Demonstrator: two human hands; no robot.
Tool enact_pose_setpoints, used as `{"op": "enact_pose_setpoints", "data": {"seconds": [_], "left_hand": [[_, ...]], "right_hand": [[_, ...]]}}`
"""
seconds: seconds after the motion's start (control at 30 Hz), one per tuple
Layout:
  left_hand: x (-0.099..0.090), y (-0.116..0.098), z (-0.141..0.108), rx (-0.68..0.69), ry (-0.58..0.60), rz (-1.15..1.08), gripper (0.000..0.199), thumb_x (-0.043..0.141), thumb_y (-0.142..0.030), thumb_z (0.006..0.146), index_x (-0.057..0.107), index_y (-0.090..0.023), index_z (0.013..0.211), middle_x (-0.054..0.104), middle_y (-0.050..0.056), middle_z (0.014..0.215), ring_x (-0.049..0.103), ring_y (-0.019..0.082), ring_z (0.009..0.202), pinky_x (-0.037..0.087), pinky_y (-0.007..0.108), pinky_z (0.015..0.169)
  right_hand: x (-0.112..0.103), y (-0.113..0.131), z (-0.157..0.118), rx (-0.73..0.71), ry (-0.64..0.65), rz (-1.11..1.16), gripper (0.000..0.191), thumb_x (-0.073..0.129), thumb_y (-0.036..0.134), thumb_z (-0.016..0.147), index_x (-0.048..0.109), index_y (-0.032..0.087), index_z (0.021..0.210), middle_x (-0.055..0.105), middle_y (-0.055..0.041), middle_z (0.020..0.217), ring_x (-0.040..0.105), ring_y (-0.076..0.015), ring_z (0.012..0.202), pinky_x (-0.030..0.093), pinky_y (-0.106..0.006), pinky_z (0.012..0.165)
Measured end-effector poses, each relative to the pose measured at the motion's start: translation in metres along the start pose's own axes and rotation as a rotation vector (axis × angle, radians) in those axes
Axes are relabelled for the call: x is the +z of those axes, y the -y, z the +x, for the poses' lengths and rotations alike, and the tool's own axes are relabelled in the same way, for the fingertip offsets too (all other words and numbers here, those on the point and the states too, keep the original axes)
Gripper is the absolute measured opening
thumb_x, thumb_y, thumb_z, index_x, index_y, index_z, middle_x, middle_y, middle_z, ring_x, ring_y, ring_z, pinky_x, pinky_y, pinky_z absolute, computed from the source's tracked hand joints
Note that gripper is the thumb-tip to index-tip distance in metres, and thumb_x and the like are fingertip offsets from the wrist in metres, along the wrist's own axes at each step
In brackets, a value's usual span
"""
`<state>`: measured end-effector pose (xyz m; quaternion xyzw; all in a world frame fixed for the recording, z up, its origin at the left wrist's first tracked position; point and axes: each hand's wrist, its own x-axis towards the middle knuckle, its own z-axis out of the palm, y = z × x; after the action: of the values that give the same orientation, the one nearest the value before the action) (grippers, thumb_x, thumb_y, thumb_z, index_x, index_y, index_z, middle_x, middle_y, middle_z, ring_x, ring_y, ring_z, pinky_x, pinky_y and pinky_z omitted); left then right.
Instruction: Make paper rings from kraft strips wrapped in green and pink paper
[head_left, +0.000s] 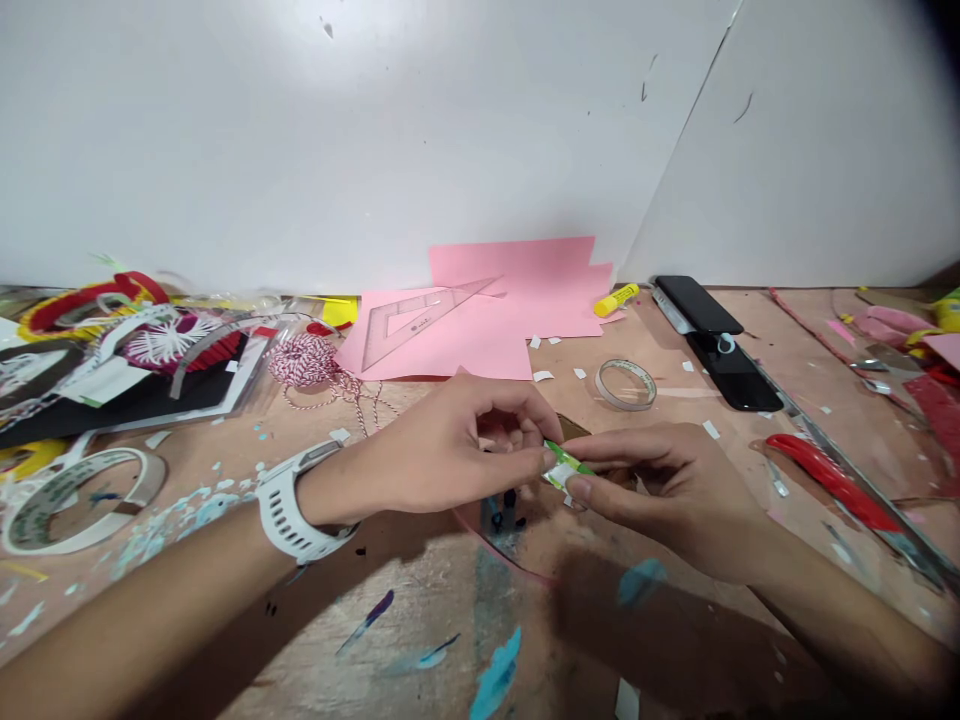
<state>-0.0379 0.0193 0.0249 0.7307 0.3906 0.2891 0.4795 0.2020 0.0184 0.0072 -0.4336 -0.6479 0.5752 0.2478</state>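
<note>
A small folded strip of green and white paper point(564, 468) is pinched between the fingertips of both hands, above the paint-stained wooden workbench point(420, 610). My left hand point(442, 450), with a white wristwatch point(300, 505) on its wrist, grips the strip's left end. My right hand point(667, 490) pinches it from the right between thumb and forefinger. Much of the strip is hidden by my fingers. A small brown piece point(574, 428) shows just behind the fingertips, and I cannot tell whether it touches the strip.
Pink paper point(517, 300) lies under a clear set square point(420, 320) at the back. Nearby are a yellow glue stick point(616, 299), a tape roll point(625, 385), red-and-white twine point(304, 360), a black phone point(731, 375), a red-handled tool point(832, 480), and paper crafts point(157, 340).
</note>
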Motion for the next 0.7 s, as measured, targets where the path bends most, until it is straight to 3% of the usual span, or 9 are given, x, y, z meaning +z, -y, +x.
{"op": "enact_pose_setpoints", "data": {"seconds": [0.1,0.23,0.43,0.7], "left_hand": [[-0.001,0.000,0.000,0.007,0.011,0.001,0.012,0.066,-0.021,0.092,0.072,-0.017,0.102,0.073,0.003,0.090,0.066,0.013,0.079,0.054,0.025,0.070],[0.001,-0.001,0.000,0.055,-0.068,0.006,0.013,0.067,-0.022,0.091,0.068,-0.017,0.103,0.072,0.003,0.096,0.066,0.014,0.082,0.055,0.026,0.074],[0.010,-0.006,-0.003,0.111,-0.165,0.253,0.010,0.064,-0.014,0.087,0.070,-0.018,0.095,0.073,0.000,0.090,0.066,0.013,0.080,0.054,0.027,0.076],[0.015,-0.007,-0.003,0.150,-0.218,0.322,0.012,0.059,-0.016,0.093,0.070,-0.018,0.098,0.074,0.000,0.090,0.067,0.012,0.077,0.053,0.027,0.073]], "right_hand": [[0.000,0.001,0.000,-0.005,0.004,0.004,0.038,0.082,0.037,0.084,0.078,0.031,0.121,0.083,-0.0048,0.104,0.078,-0.0239,0.092,0.065,-0.031,0.076],[0.003,0.005,0.000,-0.072,-0.104,-0.092,0.035,0.078,0.041,0.087,0.079,0.031,0.120,0.083,-0.0035,0.095,0.077,-0.0214,0.085,0.064,-0.029,0.072],[0.008,0.003,-0.002,-0.361,-0.288,-0.553,0.027,0.067,0.034,0.094,0.080,0.030,0.117,0.081,-0.0019,0.082,0.071,-0.0180,0.062,0.059,-0.030,0.061],[0.010,-0.013,0.002,-0.673,-0.404,-0.855,0.039,0.064,0.020,0.093,0.070,0.028,0.131,0.083,-0.0031,0.089,0.074,-0.0202,0.064,0.059,-0.032,0.064]]}}
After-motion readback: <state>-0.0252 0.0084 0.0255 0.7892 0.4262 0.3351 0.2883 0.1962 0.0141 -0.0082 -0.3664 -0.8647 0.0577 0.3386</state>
